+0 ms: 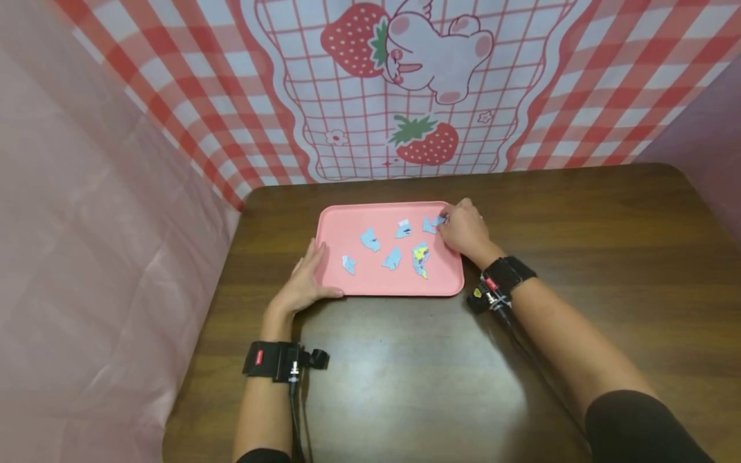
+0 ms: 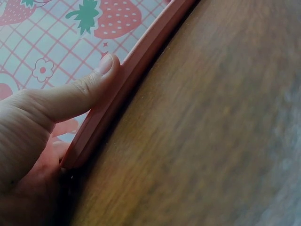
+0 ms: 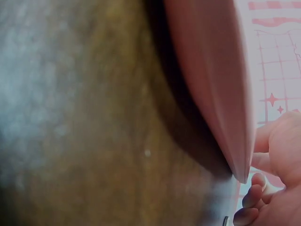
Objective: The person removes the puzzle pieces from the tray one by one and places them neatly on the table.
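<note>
A pink tray lies on the table with several irregular, flat light-blue pieces on it. My left hand rests spread around its near left corner, fingers over the left rim. The left wrist view shows the thumb lying straight on the near rim. Above the right end of the tray, the fingers of my right hand pinch a light-blue piece, partly hidden by the fingertips. Just left of it lies another light-blue piece. Nearer the front is a cluster of blue and yellow pieces.
Loose pieces lie across the tray, among them a left one, an upper one, a central one and a white-edged one. A strawberry-patterned cloth hangs behind the wooden table; a pink curtain hangs at left.
</note>
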`<state>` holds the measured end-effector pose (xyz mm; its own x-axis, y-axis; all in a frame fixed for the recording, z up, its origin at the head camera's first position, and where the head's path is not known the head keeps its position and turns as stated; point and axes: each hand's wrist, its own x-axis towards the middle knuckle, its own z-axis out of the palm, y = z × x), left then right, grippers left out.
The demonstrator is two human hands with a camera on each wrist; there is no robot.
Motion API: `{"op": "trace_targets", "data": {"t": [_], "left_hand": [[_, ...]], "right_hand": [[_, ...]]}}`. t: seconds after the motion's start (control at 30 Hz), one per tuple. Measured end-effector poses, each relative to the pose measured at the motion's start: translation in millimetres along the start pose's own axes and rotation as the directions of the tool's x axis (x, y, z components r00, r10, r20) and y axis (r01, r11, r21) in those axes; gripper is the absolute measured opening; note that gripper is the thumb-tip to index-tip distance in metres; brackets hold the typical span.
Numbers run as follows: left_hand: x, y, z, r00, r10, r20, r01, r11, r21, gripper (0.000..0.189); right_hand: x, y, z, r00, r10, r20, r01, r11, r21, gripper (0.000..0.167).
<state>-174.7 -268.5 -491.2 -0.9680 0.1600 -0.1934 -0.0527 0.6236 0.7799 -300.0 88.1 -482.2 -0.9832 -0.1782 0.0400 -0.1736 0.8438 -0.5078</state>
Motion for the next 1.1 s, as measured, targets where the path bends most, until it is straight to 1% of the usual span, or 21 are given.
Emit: {"op": "trace_targets", "data": {"t": [0.23, 0.43, 0.53, 0.63, 0.7, 0.83, 1.1], "left_hand": [[-0.9, 0.9, 1.3, 1.000, -0.008, 0.003, 0.008, 1.000, -0.005, 0.120], [-1.1, 2.7, 1.9, 1.000, -0.007, 0.004, 0.007, 1.000, -0.006, 0.121], [-1.2, 3.1, 1.5, 1.000, -0.001, 0.000, 0.001, 1.000, -0.002, 0.121], [-1.2, 2.8, 1.5, 1.000, 0.001, -0.002, -0.001, 1.000, -0.005, 0.122], [-1.4, 2.9, 1.9, 1.000, -0.002, -0.002, 0.002, 1.000, -0.010, 0.123], [-1.5, 3.3, 2.5, 1.000, -0.005, 0.000, 0.005, 1.000, -0.008, 0.123], [-3.5, 4.9, 1.6, 1.000, 0.006, -0.005, -0.006, 1.000, -0.004, 0.123]], "right_hand": [[-2.9, 0.2, 1.1, 1.000, 0.011, 0.001, -0.011, 1.000, 0.017, 0.030], [-3.3, 1.2, 0.5, 1.000, -0.010, -0.008, 0.011, 0.999, 0.043, 0.027], [-3.4, 2.8, -0.5, 0.998, -0.048, -0.028, 0.050, 0.995, 0.083, 0.025], [-3.6, 6.5, -0.7, 0.995, -0.091, -0.049, 0.097, 0.985, 0.143, 0.022], [-4.7, 9.4, -1.0, 0.993, -0.100, -0.063, 0.110, 0.977, 0.182, 0.021], [-7.3, 13.7, -2.7, 0.992, -0.090, -0.086, 0.109, 0.965, 0.239, 0.023], [-8.6, 14.5, -13.9, 0.990, -0.060, -0.129, 0.098, 0.945, 0.313, 0.030]]}}
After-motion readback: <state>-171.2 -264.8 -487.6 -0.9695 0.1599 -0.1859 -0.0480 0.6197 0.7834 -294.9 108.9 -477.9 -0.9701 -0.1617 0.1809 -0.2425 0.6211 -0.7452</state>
